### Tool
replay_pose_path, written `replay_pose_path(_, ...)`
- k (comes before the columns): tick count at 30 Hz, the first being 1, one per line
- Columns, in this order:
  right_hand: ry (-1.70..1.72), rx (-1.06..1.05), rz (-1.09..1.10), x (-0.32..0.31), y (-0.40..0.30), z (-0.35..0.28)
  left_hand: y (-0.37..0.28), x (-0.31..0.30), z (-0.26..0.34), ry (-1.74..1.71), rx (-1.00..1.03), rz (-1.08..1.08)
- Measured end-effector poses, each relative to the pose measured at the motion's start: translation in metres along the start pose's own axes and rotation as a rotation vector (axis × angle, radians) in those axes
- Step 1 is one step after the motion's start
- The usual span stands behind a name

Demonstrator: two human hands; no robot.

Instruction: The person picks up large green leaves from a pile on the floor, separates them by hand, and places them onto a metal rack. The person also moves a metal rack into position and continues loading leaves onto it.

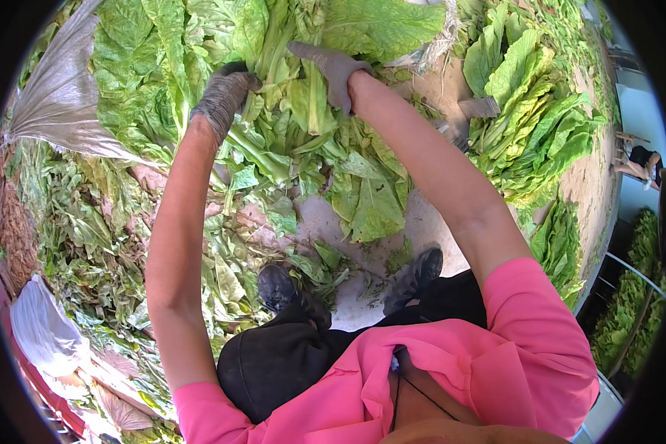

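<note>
Both my hands wear grey work gloves and reach into a heap of large green leaves point(139, 66) at the top of the view. My left hand point(226, 95) is at the heap's near edge, its fingers curled at the leaf stems, partly hidden among them. My right hand point(333, 69) lies over the stalks to the right, one finger pointing left and the thumb apart; whether it grips a leaf cannot be told. Between and below the hands, broad leaves and thick pale stems point(261, 158) hang down. A yellowing leaf point(373, 202) droops toward the floor.
A stack of green and yellow leaves point(524, 111) lies at right, beside a small wooden block point(479, 107). Wilted leaves point(83, 222) cover the ground at left, near woven sacking point(66, 94) and a white bag point(47, 327). A seated person point(641, 164) is far right.
</note>
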State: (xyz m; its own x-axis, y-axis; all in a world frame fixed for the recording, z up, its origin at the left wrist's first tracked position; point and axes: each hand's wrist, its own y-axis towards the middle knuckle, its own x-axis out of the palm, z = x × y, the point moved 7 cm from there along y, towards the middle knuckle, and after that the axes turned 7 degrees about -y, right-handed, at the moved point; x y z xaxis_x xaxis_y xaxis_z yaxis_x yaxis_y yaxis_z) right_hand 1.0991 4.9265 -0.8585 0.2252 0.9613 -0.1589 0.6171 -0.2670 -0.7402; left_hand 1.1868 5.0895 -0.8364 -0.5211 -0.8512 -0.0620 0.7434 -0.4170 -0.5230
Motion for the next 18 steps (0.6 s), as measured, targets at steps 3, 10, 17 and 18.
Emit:
replay_pose_path(3,-0.045,-0.207,-0.147,-0.006,-0.019,-0.038,0.002,-0.012,0.015,-0.235,-0.012,-0.087)
replay_pose_path(10,-0.095,-0.108,-0.079,0.001,-0.028,-0.037,-0.021,0.033,0.026,0.057,0.270,0.046)
replay_pose_path(17,-0.037,-0.062,-0.007,0.010,-0.023,-0.036,-0.018,0.056,0.012,0.221,0.291,-0.023)
replay_pose_path(18,-0.022,-0.083,0.006,0.002,-0.010,-0.032,-0.025,0.060,0.018,0.063,0.262,-0.049)
